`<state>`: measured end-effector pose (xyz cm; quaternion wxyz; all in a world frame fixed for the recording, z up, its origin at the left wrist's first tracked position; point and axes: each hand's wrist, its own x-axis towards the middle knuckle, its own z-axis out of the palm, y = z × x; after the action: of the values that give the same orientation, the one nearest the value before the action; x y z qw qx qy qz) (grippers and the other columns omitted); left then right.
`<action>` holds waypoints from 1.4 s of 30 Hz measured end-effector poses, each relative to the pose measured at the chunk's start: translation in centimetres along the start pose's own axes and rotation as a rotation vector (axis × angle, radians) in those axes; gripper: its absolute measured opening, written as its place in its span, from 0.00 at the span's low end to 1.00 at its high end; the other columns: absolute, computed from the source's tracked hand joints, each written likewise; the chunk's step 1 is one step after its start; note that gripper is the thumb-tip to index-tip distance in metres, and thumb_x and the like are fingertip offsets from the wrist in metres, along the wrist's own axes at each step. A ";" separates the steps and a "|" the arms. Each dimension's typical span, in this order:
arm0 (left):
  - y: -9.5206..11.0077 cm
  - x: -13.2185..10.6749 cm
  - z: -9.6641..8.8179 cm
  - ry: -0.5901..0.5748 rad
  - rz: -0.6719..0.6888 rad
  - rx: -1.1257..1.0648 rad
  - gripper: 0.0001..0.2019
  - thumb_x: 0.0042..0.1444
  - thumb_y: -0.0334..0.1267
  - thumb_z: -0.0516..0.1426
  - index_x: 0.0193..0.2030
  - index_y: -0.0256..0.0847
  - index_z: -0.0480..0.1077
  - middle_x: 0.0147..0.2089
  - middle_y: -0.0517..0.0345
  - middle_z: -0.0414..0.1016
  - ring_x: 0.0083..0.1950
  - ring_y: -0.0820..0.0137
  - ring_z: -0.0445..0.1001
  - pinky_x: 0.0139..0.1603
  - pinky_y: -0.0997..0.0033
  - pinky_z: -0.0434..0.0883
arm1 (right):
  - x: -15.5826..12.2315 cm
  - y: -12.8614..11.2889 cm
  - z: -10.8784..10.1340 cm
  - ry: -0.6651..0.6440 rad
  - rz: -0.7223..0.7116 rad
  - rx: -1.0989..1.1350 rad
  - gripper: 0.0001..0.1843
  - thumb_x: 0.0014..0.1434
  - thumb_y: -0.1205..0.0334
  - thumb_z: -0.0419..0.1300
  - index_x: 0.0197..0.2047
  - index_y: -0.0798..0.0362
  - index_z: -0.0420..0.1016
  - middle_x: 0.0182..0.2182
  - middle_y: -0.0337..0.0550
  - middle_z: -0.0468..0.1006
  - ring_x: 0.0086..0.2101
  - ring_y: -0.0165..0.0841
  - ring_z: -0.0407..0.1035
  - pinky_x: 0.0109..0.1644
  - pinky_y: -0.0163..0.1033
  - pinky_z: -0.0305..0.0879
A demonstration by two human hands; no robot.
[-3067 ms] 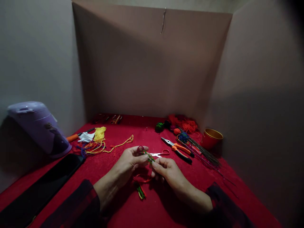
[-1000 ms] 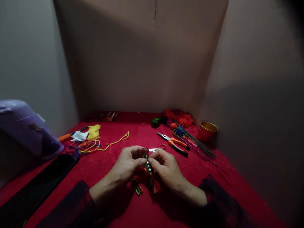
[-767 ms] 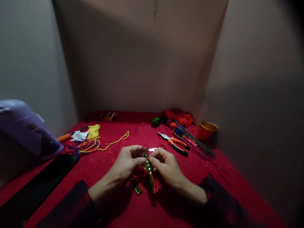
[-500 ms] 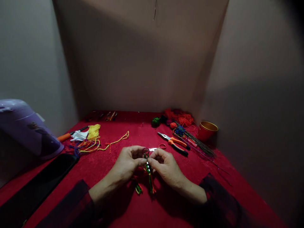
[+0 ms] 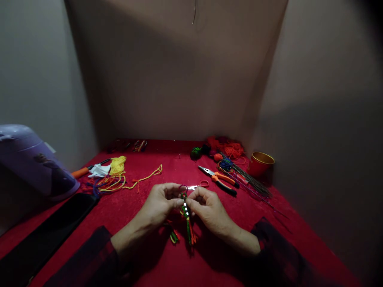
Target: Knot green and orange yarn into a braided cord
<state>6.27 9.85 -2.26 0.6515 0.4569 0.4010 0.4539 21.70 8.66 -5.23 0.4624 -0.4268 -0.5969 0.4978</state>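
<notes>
Between my two hands hangs a beaded yarn keychain (image 5: 187,213), with a ring at its top, white and dark beads along it, and green and orange strands below. My left hand (image 5: 160,205) pinches it near the ring from the left. From the other side, my right hand (image 5: 211,207) closes thumb and forefinger on it by the beads. A second green, yellow and orange tassel (image 5: 174,236) shows below my left hand; whether it joins the keychain I cannot tell. Just beyond my fingertips lie small scissors (image 5: 204,183) with red handles, their blades partly hidden.
Orange-and-black pliers (image 5: 223,180) lie right of centre. Behind them are yarn balls (image 5: 196,152), thin sticks (image 5: 253,181) and a red cup (image 5: 261,164). At left are yellow yarn (image 5: 118,165), a black case (image 5: 50,235) and a purple container (image 5: 32,161). Walls enclose the red-covered table.
Hardly anything differs. Both hands keep their pinch on the keychain, and the whole view has shifted very slightly.
</notes>
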 end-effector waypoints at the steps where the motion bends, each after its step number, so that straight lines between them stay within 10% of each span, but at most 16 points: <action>1: 0.0 0.0 0.0 0.002 -0.001 0.005 0.20 0.27 0.31 0.70 0.32 0.32 0.74 0.28 0.53 0.77 0.28 0.70 0.73 0.31 0.71 0.69 | 0.0 0.0 0.0 0.001 -0.001 0.001 0.08 0.53 0.62 0.58 0.25 0.53 0.64 0.21 0.34 0.66 0.23 0.27 0.60 0.26 0.33 0.56; 33: 0.0 -0.4 -0.1 0.071 -0.008 0.102 0.19 0.31 0.35 0.68 0.34 0.32 0.72 0.25 0.58 0.72 0.24 0.74 0.68 0.26 0.74 0.64 | -0.7 -0.7 0.0 0.050 -0.222 -0.350 0.06 0.58 0.66 0.55 0.29 0.53 0.67 0.24 0.37 0.71 0.26 0.29 0.65 0.31 0.35 0.59; 42: 0.6 -0.4 0.4 0.063 -0.009 0.119 0.18 0.33 0.33 0.65 0.34 0.33 0.70 0.24 0.63 0.66 0.23 0.76 0.64 0.26 0.75 0.61 | 0.1 0.6 -0.1 0.003 -0.091 -0.060 0.09 0.61 0.60 0.51 0.33 0.53 0.68 0.26 0.36 0.68 0.27 0.28 0.62 0.31 0.33 0.60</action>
<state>6.44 9.46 -1.53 0.6124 0.4785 0.4494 0.4406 21.79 8.85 -5.85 0.4726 -0.4137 -0.6294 0.4575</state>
